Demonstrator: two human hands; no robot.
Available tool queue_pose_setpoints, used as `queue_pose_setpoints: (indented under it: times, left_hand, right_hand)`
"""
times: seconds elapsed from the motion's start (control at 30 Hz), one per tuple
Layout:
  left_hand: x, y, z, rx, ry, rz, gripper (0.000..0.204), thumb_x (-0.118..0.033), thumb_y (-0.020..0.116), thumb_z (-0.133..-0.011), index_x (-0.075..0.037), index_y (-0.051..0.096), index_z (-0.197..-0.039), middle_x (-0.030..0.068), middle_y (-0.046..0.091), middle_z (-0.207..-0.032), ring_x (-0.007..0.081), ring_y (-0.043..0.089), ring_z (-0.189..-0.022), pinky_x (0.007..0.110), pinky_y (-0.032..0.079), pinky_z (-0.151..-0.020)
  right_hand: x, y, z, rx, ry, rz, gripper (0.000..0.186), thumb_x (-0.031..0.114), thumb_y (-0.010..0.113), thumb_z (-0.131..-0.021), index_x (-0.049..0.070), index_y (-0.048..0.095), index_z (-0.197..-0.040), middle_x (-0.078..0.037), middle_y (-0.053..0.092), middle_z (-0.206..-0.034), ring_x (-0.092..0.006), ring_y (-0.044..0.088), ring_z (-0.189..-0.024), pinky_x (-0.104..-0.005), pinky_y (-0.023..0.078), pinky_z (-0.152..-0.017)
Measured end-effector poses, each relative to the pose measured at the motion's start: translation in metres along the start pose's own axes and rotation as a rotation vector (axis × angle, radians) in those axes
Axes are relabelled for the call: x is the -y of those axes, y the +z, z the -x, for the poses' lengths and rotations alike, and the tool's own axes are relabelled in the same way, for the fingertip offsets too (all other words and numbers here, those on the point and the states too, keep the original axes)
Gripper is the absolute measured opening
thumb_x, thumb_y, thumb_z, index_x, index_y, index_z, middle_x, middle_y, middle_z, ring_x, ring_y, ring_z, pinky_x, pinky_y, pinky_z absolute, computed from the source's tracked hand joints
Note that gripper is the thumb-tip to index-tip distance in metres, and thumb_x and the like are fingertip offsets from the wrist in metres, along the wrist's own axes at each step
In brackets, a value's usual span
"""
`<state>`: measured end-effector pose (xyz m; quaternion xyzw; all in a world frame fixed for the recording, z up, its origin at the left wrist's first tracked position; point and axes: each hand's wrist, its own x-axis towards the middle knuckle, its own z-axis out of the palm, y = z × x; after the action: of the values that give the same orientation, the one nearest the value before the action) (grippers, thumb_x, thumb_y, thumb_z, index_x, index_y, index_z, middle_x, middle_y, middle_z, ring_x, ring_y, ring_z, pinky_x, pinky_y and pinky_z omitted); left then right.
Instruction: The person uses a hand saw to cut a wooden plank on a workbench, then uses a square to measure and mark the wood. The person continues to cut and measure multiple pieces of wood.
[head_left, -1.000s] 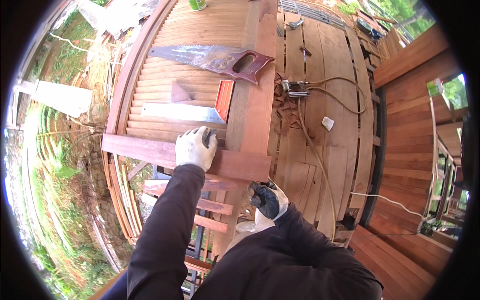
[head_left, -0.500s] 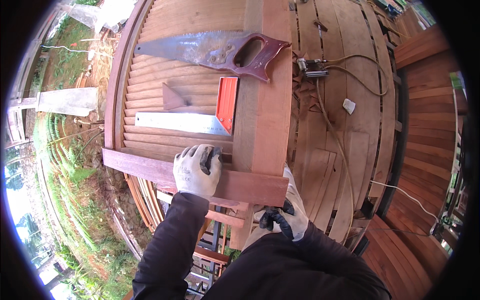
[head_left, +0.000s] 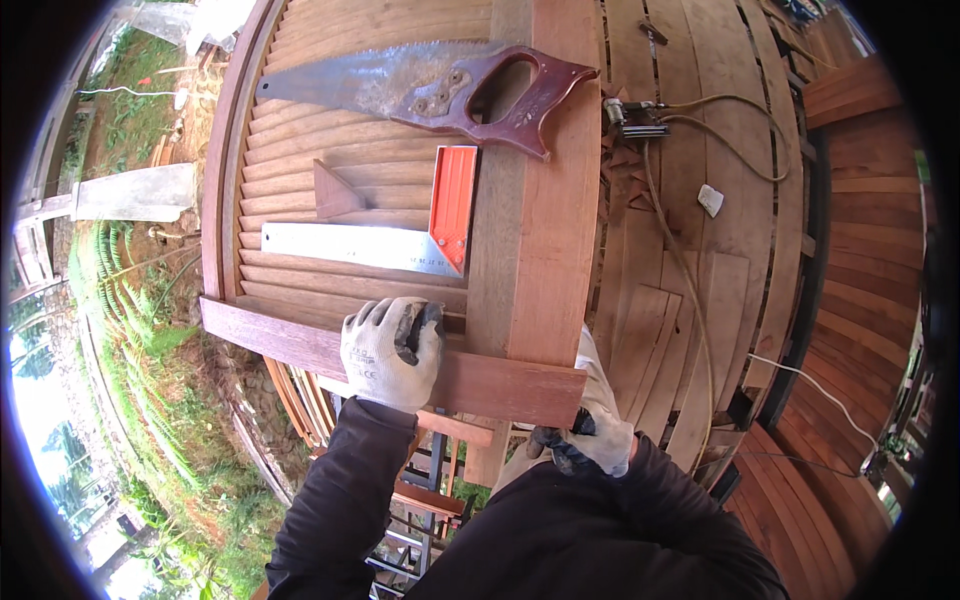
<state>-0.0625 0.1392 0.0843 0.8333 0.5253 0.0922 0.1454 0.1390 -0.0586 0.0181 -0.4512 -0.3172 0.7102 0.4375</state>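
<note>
My left hand (head_left: 392, 355), in a white glove with dark fingertips, is wrapped over the top edge of a reddish-brown wooden board (head_left: 505, 388). This board lies across the near end of a louvred wooden panel (head_left: 300, 275). Just below the board's right end is my gloved right hand (head_left: 600, 443), its dark fingers curled together; anything inside them is hidden. On the slats beyond my left hand rests a try square (head_left: 453, 205) with an orange handle and metal blade. A small triangular wood offcut (head_left: 336, 190) sits beside the blade. Farther off lies a handsaw (head_left: 430, 90) with a reddish-brown handle.
Right of the panel, a metal air tool (head_left: 635, 118) with a tan hose (head_left: 672, 240) lies on the plank surface (head_left: 690, 60), near wood scraps and a white chunk (head_left: 710, 200). Stacked boards (head_left: 865, 260) stand far right. Greenery and a slope drop away at left.
The view has shifted slightly, so the panel and tools appear a little larger. My right hand has turned a little and sits just below the board's end. My left hand keeps its grip.
</note>
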Motion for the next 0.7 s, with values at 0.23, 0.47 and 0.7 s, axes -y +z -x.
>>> queue_pose_setpoints:
  times: [0.23,0.47,0.7]
  left_hand:
    - [-0.003,0.0,0.0,-0.028,0.015,0.002,0.013,-0.01,0.065,-0.081,-0.007,0.066,-0.094,0.0118,0.066,-0.088,0.0351,0.062,-0.088,0.044,0.044,-0.082]
    - [-0.002,0.0,-0.001,-0.024,0.0,0.002,0.014,-0.01,0.065,-0.081,-0.007,0.066,-0.095,0.013,0.066,-0.09,0.0359,0.061,-0.089,0.044,0.044,-0.083]
    - [-0.001,0.002,0.0,-0.09,0.027,-0.002,0.007,-0.016,0.068,-0.083,-0.01,0.066,-0.086,0.0094,0.066,-0.08,0.0332,0.062,-0.08,0.043,0.044,-0.076]
  right_hand:
    - [-0.014,0.002,0.001,0.194,0.338,-0.848,0.02,0.013,0.055,-0.1,0.0,0.061,-0.115,-0.018,0.064,-0.116,-0.0174,0.065,-0.071,-0.0283,0.055,-0.065]
    - [-0.008,0.001,-0.001,0.204,0.332,-0.798,0.02,0.018,0.057,-0.101,0.002,0.06,-0.113,-0.017,0.065,-0.115,-0.0123,0.058,-0.062,-0.024,0.049,-0.056]
    - [0.008,-0.01,-0.011,0.234,0.187,-0.43,0.022,0.016,0.053,-0.103,0.0,0.061,-0.116,-0.01,0.067,-0.107,-0.0128,0.062,-0.082,-0.0264,0.05,-0.075]
